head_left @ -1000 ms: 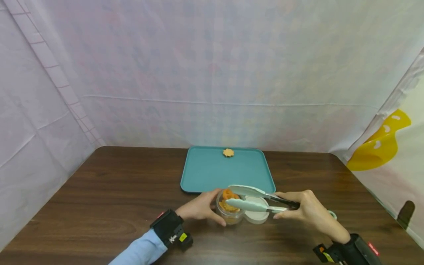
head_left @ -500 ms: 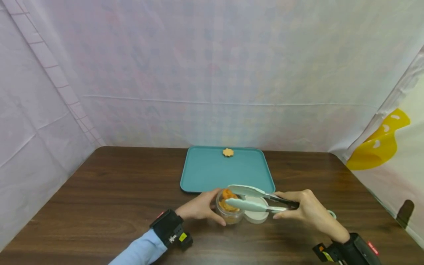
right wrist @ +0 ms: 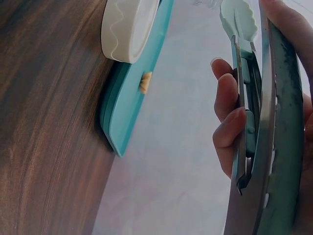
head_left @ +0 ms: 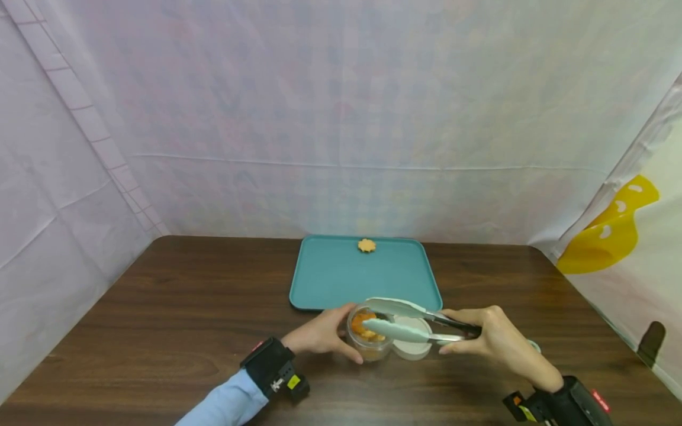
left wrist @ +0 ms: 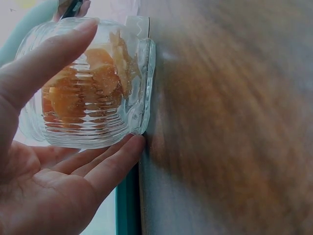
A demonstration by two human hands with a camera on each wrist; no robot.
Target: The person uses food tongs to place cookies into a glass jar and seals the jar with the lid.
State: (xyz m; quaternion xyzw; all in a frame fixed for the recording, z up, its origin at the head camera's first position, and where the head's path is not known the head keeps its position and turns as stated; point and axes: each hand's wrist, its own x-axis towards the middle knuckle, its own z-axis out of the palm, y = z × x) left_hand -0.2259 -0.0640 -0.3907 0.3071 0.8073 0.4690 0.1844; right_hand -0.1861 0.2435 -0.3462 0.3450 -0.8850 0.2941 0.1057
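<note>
My left hand (head_left: 319, 332) grips a clear glass jar (head_left: 376, 354), its thumb on the near side and its fingers round the far side. Orange-brown crinkled pieces (left wrist: 80, 90) fill part of the ribbed jar, as the left wrist view shows. With my right hand (head_left: 492, 334) I hold mint-tipped metal tongs (head_left: 399, 331) by their handles. Their two tips stand apart over the jar's mouth and hide some of the contents. A white round lid-like piece (head_left: 411, 351) sits right beside the jar, partly under the tongs in the head view.
Behind the jar lies a teal tray (head_left: 330, 275) with one small scalloped cracker (head_left: 366, 245) near its far edge. The dark wooden table (head_left: 186, 331) runs back to a pale hanging cloth (head_left: 341, 118). A yellow piece (head_left: 602, 245) hangs at the right.
The orange piece at the top of the jar has sunk lower and shifted toward the left side of the jar. Both hands and the tongs stay nearly in place.
</note>
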